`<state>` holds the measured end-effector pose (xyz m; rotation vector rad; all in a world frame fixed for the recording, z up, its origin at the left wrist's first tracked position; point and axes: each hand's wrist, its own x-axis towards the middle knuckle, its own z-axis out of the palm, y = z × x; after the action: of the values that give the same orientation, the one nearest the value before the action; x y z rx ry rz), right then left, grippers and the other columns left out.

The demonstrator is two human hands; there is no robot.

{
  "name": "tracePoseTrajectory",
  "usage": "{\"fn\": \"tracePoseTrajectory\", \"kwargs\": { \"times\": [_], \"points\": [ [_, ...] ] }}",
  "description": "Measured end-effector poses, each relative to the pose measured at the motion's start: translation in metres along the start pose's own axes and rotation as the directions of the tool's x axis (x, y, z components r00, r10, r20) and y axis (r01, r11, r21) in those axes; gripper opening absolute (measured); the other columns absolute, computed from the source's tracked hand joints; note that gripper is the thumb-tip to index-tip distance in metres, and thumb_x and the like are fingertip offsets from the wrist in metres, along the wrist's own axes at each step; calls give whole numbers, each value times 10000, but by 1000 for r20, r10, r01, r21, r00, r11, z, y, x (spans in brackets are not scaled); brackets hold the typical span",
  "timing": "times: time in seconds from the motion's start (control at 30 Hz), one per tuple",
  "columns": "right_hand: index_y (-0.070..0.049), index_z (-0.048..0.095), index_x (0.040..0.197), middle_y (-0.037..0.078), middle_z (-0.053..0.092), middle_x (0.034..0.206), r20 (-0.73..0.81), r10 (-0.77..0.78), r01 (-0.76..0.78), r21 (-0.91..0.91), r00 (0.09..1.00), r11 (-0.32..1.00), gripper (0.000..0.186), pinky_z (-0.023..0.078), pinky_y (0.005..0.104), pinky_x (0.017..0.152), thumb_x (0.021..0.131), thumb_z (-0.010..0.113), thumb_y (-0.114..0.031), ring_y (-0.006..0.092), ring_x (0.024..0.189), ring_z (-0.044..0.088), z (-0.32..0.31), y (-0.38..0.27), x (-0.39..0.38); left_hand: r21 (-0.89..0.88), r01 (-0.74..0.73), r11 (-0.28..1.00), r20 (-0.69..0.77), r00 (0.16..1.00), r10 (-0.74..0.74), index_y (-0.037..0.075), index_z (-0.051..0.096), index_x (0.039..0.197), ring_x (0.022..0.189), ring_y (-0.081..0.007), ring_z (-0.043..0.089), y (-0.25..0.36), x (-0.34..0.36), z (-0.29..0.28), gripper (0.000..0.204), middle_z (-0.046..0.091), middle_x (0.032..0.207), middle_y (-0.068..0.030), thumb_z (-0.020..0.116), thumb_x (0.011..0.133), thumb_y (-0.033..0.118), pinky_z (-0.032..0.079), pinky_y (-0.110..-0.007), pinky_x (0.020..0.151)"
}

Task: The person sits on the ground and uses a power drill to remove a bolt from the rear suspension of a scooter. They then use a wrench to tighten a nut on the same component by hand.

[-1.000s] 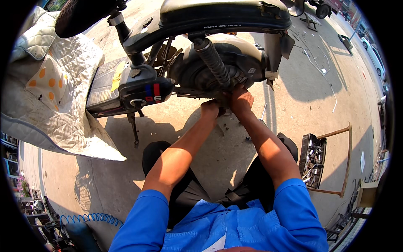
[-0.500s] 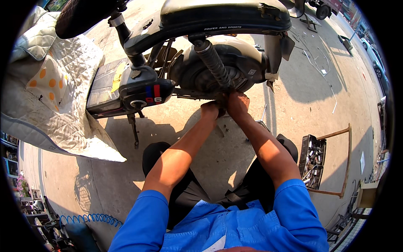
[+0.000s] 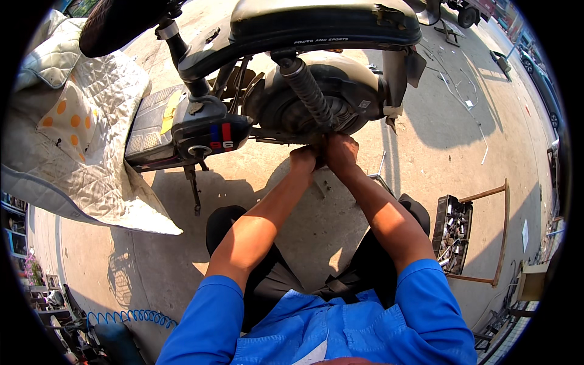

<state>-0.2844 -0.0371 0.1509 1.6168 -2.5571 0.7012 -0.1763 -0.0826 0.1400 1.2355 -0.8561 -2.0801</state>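
Note:
An electric scooter [image 3: 210, 115] stands ahead of me, its seat [image 3: 322, 21] at the top and a coiled shock absorber [image 3: 307, 91] running down beside the rear wheel [image 3: 274, 103]. Both my hands are closed at the underside, just below the shock's lower end. My left hand [image 3: 302, 159] is the lower, left one, with what it grips hidden behind its fingers. My right hand [image 3: 341, 149] sits right beside it, fingers wrapped round something in shadow that I cannot make out.
A quilted cover [image 3: 91, 152] drapes at the left. A tool tray [image 3: 453, 234] and metal frame [image 3: 506, 231] lie at the right. Loose rods [image 3: 483, 146] and small tools lie on the concrete. A blue coiled hose [image 3: 131, 315] is at the lower left, parked cars [image 3: 538, 85] at the far right.
My right hand has shifted slightly left and down from about a second ago, closer to my left hand. My left hand has barely moved.

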Motion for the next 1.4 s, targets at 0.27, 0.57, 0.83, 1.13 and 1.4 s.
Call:
{"fn": "tracePoseTrajectory", "kwargs": {
  "times": [0.27,0.57,0.83,1.13,1.4],
  "points": [
    [-81,666,857,177,661,733,-1,0,0,-32,1000,999,264,498,457,629,870,558,-321,360,713,659,1,2,1,10,3,1000,4,1000,-3,-44,636,1037,737,-208,637,-2,3,0,205,652,952,-115,529,900,65,550,-348,611],
    [-58,656,862,191,667,794,-35,2,-1,21,999,1000,248,508,473,663,868,570,-290,374,759,655,5,1,1,52,21,998,36,999,-23,-30,617,1096,894,-229,642,-1,4,-3,244,638,1055,-121,557,895,95,571,-359,757],
    [-29,653,843,206,665,803,-7,6,-6,25,1000,1000,280,515,473,692,847,597,-303,386,776,652,6,2,1,65,22,998,-9,1000,-22,-41,624,1061,854,-233,648,4,-4,3,222,642,1021,-127,543,884,67,569,-364,711],
    [-19,671,860,221,668,841,61,40,-45,72,997,996,334,509,473,740,796,647,-346,396,827,647,-10,-5,2,41,-8,999,17,1000,7,-40,639,1009,784,-221,651,-13,19,-10,191,649,968,-123,584,851,52,561,-352,647],
    [-40,673,872,201,669,810,48,24,-26,40,999,999,331,504,468,739,819,612,-361,381,799,654,-7,0,4,66,27,997,56,998,-31,-43,603,1104,890,-234,633,-7,13,-8,252,625,1045,-121,540,888,72,561,-355,761]
  ]
}}
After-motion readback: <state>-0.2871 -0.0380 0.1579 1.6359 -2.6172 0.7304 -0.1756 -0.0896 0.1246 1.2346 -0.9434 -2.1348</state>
